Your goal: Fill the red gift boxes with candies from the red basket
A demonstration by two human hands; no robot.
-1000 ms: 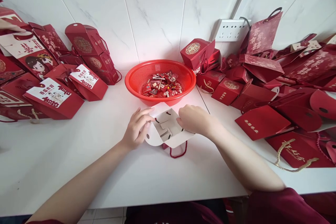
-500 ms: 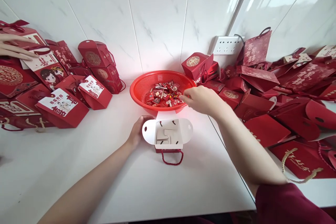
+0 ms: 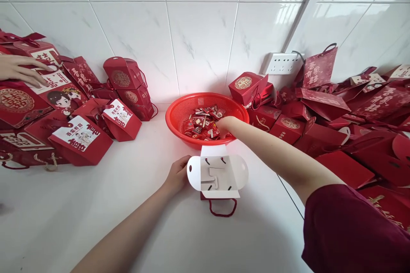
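Observation:
An open red gift box [image 3: 221, 175] with a white inside stands upright on the white table, its flaps spread and a dark red cord handle hanging in front. My left hand [image 3: 177, 175] grips the box's left side; the flap hides its fingertips. Behind the box sits a red plastic colander [image 3: 174, 121] holding small wrapped candies [image 3: 200, 121]. My right hand [image 3: 225, 126] reaches down into the candies at the colander's right side. Its fingers are mostly hidden, so whether they hold a candy cannot be seen.
Red gift boxes [image 3: 80, 140] stand grouped at the left, where another person's hand [image 3: 24, 70] rests on one. A large pile of red boxes [image 3: 323, 102] covers the right. A white power strip [image 3: 283, 64] leans against the tiled wall [image 3: 198, 38].
My right hand has gone from the colander's right rim down into the candies. The whole view has shifted slightly. My left hand stays at the box.

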